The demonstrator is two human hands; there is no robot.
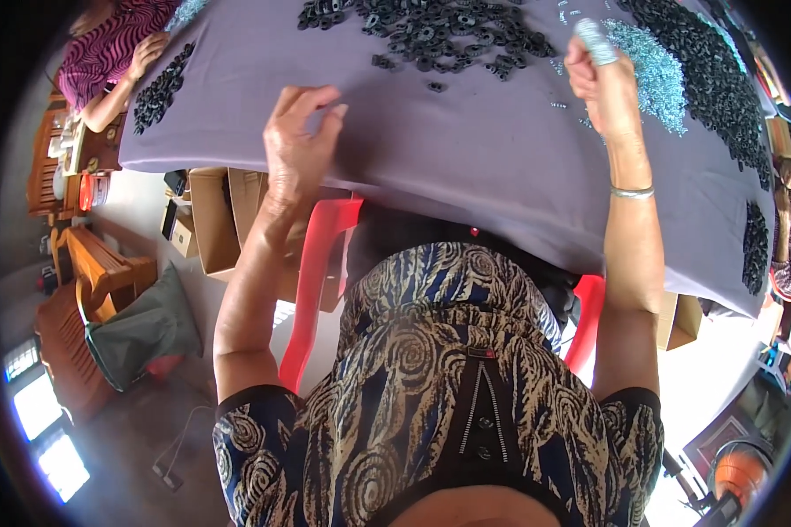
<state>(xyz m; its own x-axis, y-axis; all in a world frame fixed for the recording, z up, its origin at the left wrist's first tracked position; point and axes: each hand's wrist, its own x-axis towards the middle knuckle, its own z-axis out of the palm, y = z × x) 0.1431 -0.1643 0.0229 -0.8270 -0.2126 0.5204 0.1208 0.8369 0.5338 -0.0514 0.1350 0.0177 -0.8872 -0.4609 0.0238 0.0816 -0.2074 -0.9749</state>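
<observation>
My left hand (297,136) is held over the near left part of the table, its fingers bent and a small gap between thumb and forefinger tips. Nothing shows between them. My right hand (605,86) is closed, beside a heap of small silvery metal pieces (646,75). A pale ribbed cylinder (595,41) sticks up from this hand; whether it is a wrapped finger or a held thing I cannot tell. Ahead, between the hands, lies a spread pile of small black ring-like parts (453,35), with one black part (435,86) apart from it.
A grey-purple cloth (448,140) covers the table. More black parts (721,79) lie in a long heap at right, and a smaller heap (163,88) at far left. Another person's hand (148,54) rests near that one. Cardboard boxes (213,220) stand below the table's left edge.
</observation>
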